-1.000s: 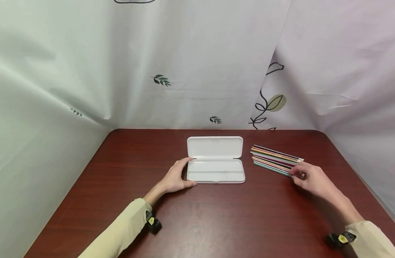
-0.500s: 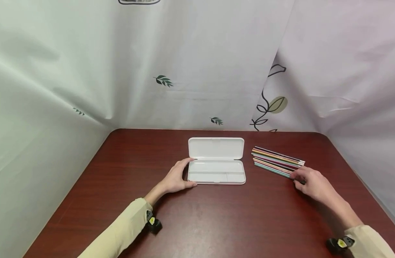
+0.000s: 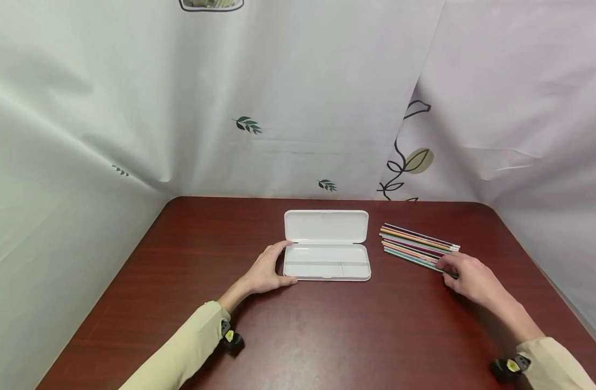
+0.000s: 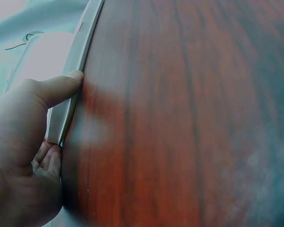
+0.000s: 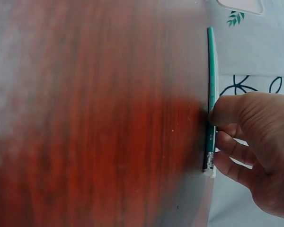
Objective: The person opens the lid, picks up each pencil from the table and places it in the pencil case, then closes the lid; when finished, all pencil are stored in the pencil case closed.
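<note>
A white pencil case [image 3: 326, 253] lies open on the table, its lid [image 3: 326, 226] tilted back on the far side. My left hand [image 3: 264, 272] grips the case's left end, thumb on the near edge and fingers at the back corner. Right of the case, several coloured pencils [image 3: 417, 238] lie side by side at a slant. At their near right end is my right hand [image 3: 473, 277]. In the right wrist view its thumb and fingers pinch a green pencil [image 5: 211, 61] near the eraser end. My hand hides part of that pencil.
The case has a long compartment at the back and two smaller ones in front, with nothing in them. A dark red wooden table [image 3: 346, 330] bears everything. Pale patterned cloth [image 3: 298, 108] hangs behind it and along both sides.
My right hand has shifted slightly toward me along the near edge of the pencils, and its thumb and fingers have drawn closer together. My left hand stays on the case.
</note>
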The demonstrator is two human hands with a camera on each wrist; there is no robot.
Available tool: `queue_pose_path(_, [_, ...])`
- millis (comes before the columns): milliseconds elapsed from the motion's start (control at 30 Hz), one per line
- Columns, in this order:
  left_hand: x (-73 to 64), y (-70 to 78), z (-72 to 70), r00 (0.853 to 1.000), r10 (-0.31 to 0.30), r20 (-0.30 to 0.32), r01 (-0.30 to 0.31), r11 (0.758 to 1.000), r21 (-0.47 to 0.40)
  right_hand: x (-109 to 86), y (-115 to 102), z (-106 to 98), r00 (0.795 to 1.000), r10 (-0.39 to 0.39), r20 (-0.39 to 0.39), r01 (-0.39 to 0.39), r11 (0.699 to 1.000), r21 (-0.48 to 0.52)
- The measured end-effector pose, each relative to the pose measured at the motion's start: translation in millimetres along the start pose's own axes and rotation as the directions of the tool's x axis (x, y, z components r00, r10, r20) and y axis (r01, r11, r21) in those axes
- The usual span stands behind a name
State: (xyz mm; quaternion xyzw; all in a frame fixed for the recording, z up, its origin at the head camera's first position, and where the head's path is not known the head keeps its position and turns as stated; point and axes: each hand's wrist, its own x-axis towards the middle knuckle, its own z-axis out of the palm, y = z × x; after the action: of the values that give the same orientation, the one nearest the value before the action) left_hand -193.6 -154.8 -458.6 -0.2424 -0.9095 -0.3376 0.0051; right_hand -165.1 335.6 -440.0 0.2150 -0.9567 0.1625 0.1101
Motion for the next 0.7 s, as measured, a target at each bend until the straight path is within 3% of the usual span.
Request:
queue_pose_path(400, [0.0, -1.2, -0.2, 1.0, -0.016, 0.006, 0.015, 1.0, 0.007, 6.7, 0.0, -0.8, 0.999, -0.029, 0.031, 0.03, 0.999, -0.029])
queue_pose_path(700, [-0.1, 1.2, -0.4, 1.0, 0.001, -0.012, -0.001, 1.0, -0.007, 7.0, -0.6, -0.6, 0.996, -0.091, -0.023, 0.09, 0.996, -0.02])
